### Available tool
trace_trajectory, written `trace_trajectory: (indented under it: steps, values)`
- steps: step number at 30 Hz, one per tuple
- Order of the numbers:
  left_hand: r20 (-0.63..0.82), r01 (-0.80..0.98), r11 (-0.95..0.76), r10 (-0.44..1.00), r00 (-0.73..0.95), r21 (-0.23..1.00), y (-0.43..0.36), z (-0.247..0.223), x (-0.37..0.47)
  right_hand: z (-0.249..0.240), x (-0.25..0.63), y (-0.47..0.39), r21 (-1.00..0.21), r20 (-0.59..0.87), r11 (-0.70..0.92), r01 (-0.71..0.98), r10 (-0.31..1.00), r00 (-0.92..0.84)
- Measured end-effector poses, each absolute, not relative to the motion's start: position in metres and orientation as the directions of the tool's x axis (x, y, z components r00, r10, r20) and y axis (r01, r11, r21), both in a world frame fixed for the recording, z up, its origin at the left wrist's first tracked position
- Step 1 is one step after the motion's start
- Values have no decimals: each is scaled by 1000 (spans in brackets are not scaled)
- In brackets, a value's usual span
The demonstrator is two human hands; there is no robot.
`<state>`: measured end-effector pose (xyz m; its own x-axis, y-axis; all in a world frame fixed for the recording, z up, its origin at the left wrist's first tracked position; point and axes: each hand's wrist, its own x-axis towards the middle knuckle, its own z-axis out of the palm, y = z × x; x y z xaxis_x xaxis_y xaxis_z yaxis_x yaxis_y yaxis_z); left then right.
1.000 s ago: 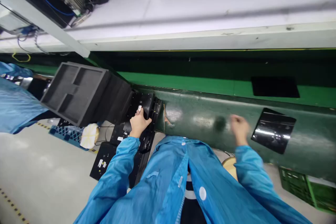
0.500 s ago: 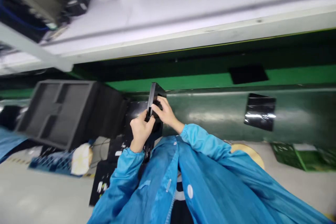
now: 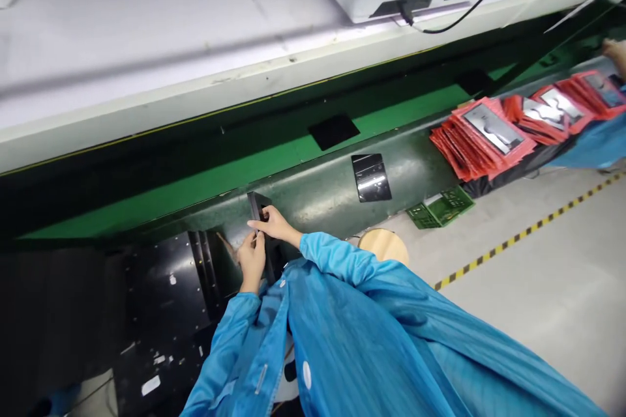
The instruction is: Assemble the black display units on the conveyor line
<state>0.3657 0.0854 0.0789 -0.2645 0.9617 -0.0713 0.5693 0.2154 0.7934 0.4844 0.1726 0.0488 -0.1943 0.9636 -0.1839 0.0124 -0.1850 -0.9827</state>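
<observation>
A dark flat panel, kind unclear, stands tilted on edge in front of my body. My right hand grips it near its upper part, thumb and fingers closed around the edge. My left hand is just below, its thumb and fingertips pinched together by the near edge. Whatever those fingertips hold is too small to make out. The panel's lower part is mostly hidden by my hands and blue sleeves. To the right, a glossy black sheet lies on the green work surface.
Left of me lie black panels with small white scraps. Stacks of red-edged pieces sit far right, beside a co-worker's hand. Below are a green crate and a round stool. A white shelf runs across above.
My view has swung right, bringing the red-edged stacks into sight. My left hand has shifted from gripping the panel's lower edge to a fingertip pinch; my right hand stays on the panel.
</observation>
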Motion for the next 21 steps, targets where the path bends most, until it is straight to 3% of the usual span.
trace_trajectory:
  steps: [4, 8, 12, 15, 18, 21]
  values:
    - [-74, 773, 316, 940, -332, 549, 89, 85, 368, 44, 480, 179, -989, -139, -125, 80, 970, -201]
    - [-174, 792, 488, 872, -457, 366, 94, 95, 370, 44, 473, 180, -954, -195, -152, 258, 969, -149]
    - [-234, 757, 540, 842, -486, 369, 102, 101, 365, 46, 473, 175, -916, -234, -195, 351, 969, -73]
    - [-248, 690, 629, 777, -579, 359, 102, 103, 354, 46, 480, 168, -943, -170, -141, 300, 983, -72]
    - [-161, 642, 661, 735, -659, 387, 97, 111, 342, 46, 495, 163, -977, -124, -113, 181, 991, -50]
    - [-1, 637, 631, 711, -703, 442, 84, 127, 319, 49, 514, 166, -971, -183, -185, 151, 983, 31]
